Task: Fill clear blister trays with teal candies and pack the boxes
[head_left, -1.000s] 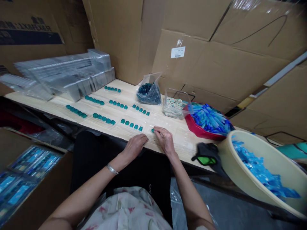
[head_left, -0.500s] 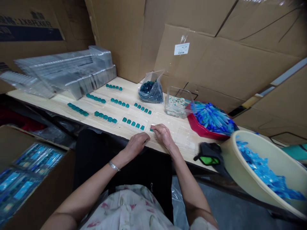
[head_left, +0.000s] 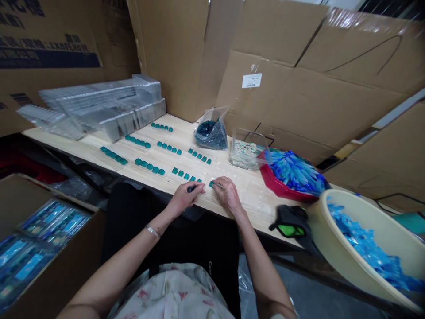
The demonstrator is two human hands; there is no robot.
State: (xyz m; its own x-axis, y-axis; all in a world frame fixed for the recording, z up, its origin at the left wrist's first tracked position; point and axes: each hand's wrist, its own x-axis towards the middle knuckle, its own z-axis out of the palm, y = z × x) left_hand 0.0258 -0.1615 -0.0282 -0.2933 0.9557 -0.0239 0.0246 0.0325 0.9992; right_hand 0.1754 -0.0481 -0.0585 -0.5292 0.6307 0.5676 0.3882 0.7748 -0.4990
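My left hand (head_left: 186,196) is closed at the table's front edge, curled around a small dark teal piece (head_left: 190,189); its palm side is mostly hidden. My right hand (head_left: 227,193) lies just to the right of it, with thumb and fingers pinched on a small teal block (head_left: 211,184) at the left end of a clear plastic tray. To the left of my hands a row of teal blocks (head_left: 181,173) sits in another clear tray. More such rows, like this one (head_left: 149,166), lie across the left half of the table.
Stacked clear plastic trays (head_left: 109,106) fill the left end. Behind are a bag of dark teal pieces (head_left: 210,135) and a clear tub (head_left: 247,153). At right stand a red basin (head_left: 279,188) of blue pieces, a cream tub (head_left: 323,221) and a black-and-green cloth item (head_left: 290,221).
My left hand has turned, so the dark piece in its fingers now shows. The right hand stays at the same tray, its fingers on the teal block. The view has shifted slightly.
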